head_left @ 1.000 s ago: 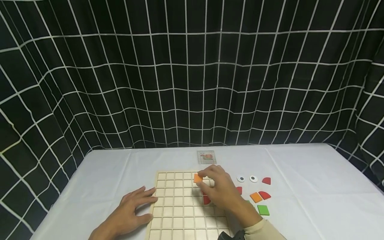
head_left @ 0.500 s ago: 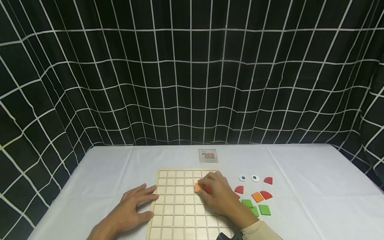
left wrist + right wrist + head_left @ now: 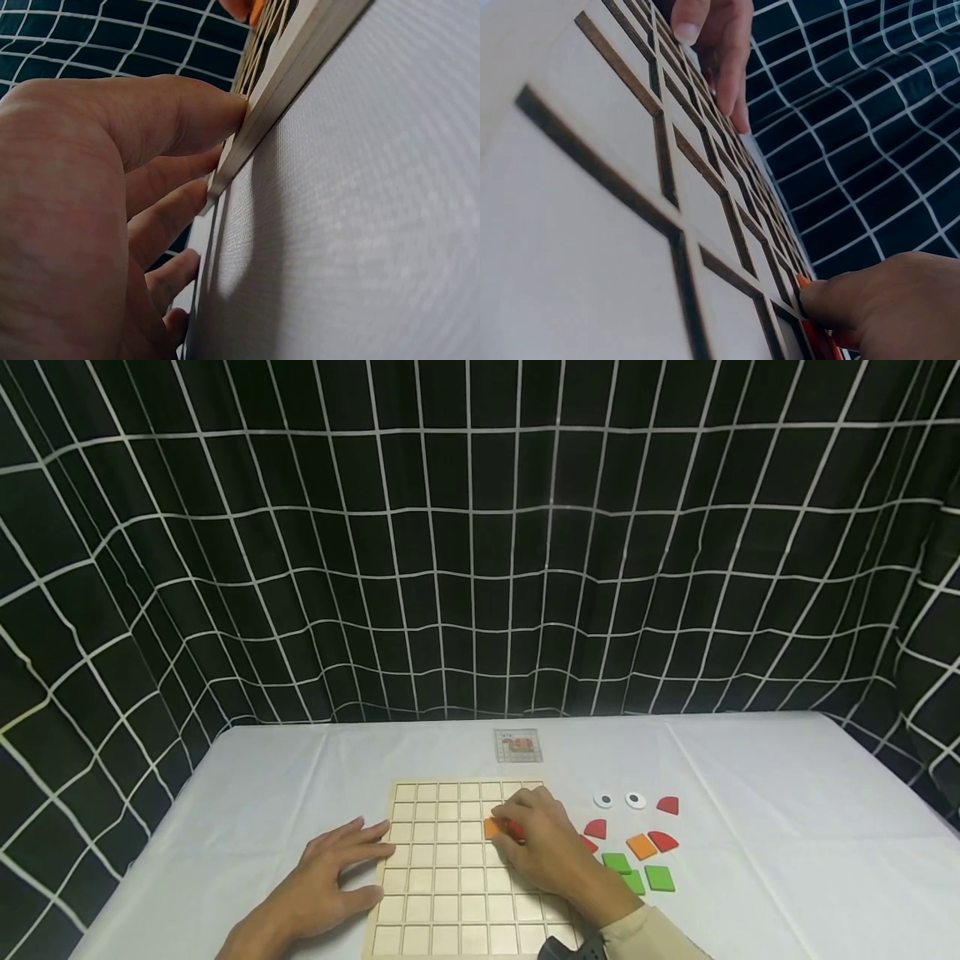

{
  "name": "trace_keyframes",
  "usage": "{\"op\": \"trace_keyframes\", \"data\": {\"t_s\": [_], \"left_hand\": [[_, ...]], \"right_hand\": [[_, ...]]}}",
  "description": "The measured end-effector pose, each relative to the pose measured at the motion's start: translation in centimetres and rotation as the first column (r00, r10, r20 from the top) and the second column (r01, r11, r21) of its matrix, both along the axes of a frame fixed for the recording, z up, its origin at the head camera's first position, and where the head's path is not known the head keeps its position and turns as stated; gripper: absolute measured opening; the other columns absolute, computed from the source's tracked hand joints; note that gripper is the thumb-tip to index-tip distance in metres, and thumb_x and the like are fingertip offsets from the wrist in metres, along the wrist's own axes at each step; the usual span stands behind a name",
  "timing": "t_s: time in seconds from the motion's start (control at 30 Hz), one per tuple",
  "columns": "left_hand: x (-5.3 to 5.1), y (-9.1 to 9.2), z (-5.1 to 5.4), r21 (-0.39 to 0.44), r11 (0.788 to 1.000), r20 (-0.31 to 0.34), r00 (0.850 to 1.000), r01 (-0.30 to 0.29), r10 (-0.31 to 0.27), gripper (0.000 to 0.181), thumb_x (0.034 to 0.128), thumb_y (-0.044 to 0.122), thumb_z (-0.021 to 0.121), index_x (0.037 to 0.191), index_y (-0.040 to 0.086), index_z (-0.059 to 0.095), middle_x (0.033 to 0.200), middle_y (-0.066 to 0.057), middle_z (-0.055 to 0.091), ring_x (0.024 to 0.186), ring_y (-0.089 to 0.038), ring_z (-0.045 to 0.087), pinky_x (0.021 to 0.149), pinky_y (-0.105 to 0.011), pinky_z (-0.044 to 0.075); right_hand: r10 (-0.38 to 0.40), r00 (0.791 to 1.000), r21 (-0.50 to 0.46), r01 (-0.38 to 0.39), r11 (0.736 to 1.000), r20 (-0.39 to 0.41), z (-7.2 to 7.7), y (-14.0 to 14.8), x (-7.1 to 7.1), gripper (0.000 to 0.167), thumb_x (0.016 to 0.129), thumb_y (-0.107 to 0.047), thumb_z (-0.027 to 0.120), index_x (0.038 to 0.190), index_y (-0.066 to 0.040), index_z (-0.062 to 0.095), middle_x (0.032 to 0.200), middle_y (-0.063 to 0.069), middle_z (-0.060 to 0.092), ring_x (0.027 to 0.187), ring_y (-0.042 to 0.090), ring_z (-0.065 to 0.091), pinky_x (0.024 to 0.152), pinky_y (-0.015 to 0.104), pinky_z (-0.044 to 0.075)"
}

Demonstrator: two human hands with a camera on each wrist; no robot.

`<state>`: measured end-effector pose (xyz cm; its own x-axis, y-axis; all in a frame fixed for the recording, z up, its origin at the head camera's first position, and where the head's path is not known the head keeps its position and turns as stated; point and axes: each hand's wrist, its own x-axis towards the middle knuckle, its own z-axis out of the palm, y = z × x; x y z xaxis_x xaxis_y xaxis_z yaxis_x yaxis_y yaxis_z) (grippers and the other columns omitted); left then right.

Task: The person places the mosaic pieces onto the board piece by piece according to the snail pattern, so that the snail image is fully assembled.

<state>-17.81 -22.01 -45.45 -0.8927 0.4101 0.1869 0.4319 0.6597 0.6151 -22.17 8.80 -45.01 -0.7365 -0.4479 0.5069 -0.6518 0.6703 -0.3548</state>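
Head view: with the right hand, pinching an orange square tile between thumb and fingertips, down at the far half of the gridded, pale wooden board; too covered by the fingers to tell whether fully seated in a cell. Just to the right of that tile, partly under the same hand: a red piece. With the left hand, touching the board's left edge, fingers spread and relaxed; in the left wrist view, thumb against the rim. To the right of the board, lying loose on the white-covered bench: two white eye discs side by side, several red quarter-round pieces, a second orange tile right beside one of the red ones, and three green square tiles, two of them close together near the right forearm. Beyond the board's far edge, lying flat: a small clear card with a mostly red picture. Around the right wrist: a pale sleeve and, next to it, a black device. Behind the bench, hanging in folds: a black backdrop crossed by white grid lines
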Motion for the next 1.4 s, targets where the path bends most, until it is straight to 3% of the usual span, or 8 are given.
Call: {"op": "trace_keyframes", "data": {"t_s": [0.17, 0.4, 0.73, 0.9, 1.13, 1.4], "left_hand": [[-0.2, 0.2, 0.2, -0.001, 1.0, 0.032, 0.999, -0.021, 0.021, 0.042, 0.0794, 0.026, 0.073, 0.121, 0.02, 0.068, 0.142, 0.004, 0.049, 0.138, -0.032, 0.03, 0.109, -0.057, 0.016], [-0.2, 0.1, 0.1, 0.003, 1.0, 0.015, 1.0, -0.012, 0.012, 0.042, 0.0794, 0.025, 0.073, 0.12, 0.019, 0.068, 0.142, 0.002, 0.05, 0.138, -0.033, 0.031, 0.109, -0.057, 0.016], [-0.1, -0.1, -0.1, 0.015, 1.0, -0.001, 1.0, 0.008, -0.008, 0.042, 0.0802, 0.026, 0.073, 0.121, 0.017, 0.068, 0.141, 0.0, 0.05, 0.137, -0.034, 0.031, 0.108, -0.057, 0.017], [0.0, -0.1, -0.1, 0.009, 1.0, -0.003, 1.0, 0.007, -0.006, 0.042, 0.0801, 0.024, 0.073, 0.121, 0.016, 0.068, 0.142, 0.001, 0.05, 0.137, -0.033, 0.031, 0.108, -0.056, 0.017], [-0.1, -0.2, -0.2, 0.006, 1.0, -0.013, 1.0, 0.024, -0.024, 0.042, 0.0806, 0.024, 0.073, 0.121, 0.015, 0.068, 0.141, -0.001, 0.05, 0.137, -0.035, 0.031, 0.107, -0.056, 0.017], [-0.1, -0.2, -0.2, 0.009, 1.0, -0.042, 0.999, 0.027, -0.027, 0.042, 0.0798, 0.023, 0.073, 0.121, 0.015, 0.068, 0.14, -0.002, 0.051, 0.136, -0.036, 0.033, 0.107, -0.056, 0.019]], "right_hand": [[0.001, 0.999, 0.001, -0.001, 1.0, -0.033, 0.0, 0.1, -0.1, 0.023, 0.077, -0.011, 0.075, 0.099, -0.003, 0.073, 0.09, -0.001, 0.063, 0.082, 0.015, 0.048, 0.074, 0.039, 0.042], [-0.018, 1.0, -0.046, 0.017, 0.999, -0.02, 0.5, 0.1, 0.0, 0.023, 0.077, -0.011, 0.075, 0.099, -0.003, 0.073, 0.093, -0.001, 0.063, 0.089, 0.017, 0.051, 0.078, 0.04, 0.043], [-0.042, 0.997, -0.191, 0.03, 0.981, -0.06, 3.7, 1.3, 0.5, 0.025, 0.074, -0.007, 0.079, 0.098, -0.007, 0.073, 0.095, -0.005, 0.063, 0.088, 0.013, 0.051, 0.074, 0.033, 0.046], [-0.08, 0.993, -0.181, 0.063, 0.981, -0.091, 5.4, 3.1, 1.0, 0.024, 0.075, -0.008, 0.079, 0.099, -0.007, 0.073, 0.097, -0.004, 0.063, 0.091, 0.016, 0.052, 0.076, 0.037, 0.047], [-0.129, 0.984, -0.197, 0.102, 0.975, -0.124, 7.4, 5.8, 2.1, 0.027, 0.075, -0.006, 0.079, 0.101, -0.008, 0.073, 0.099, -0.005, 0.064, 0.092, 0.015, 0.051, 0.068, 0.035, 0.045], [-0.176, 0.974, -0.222, 0.142, 0.965, -0.144, 8.5, 9.1, 2.4, 0.033, 0.073, -0.003, 0.08, 0.105, -0.007, 0.072, 0.101, -0.004, 0.066, 0.096, 0.015, 0.052, 0.077, 0.031, 0.044]]}}
